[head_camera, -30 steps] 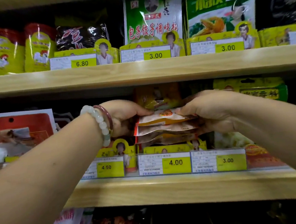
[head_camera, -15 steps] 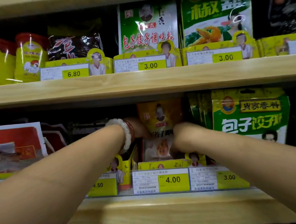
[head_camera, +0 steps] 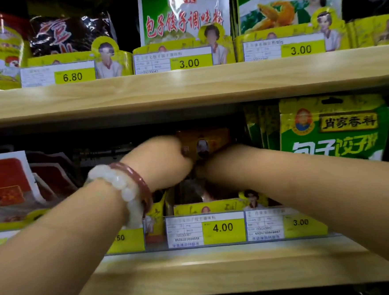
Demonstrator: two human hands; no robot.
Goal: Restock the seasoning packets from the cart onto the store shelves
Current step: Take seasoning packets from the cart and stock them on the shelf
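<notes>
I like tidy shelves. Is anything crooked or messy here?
Mostly tidy. The red packets at the lower left lean back and overlap unevenly, while the green packets stand straight. Both hands blur over the orange packets, so those cannot be judged.

seasoning packets (head_camera: 203, 144) behind both hands, apparently above 4.00 tag (head_camera: 205, 230)

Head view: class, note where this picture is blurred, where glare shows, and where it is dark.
Head view: both hands, left and right, are motion-blurred; glare streaks the green packet up top; the shelf recess behind the orange packet is dark.
</notes>
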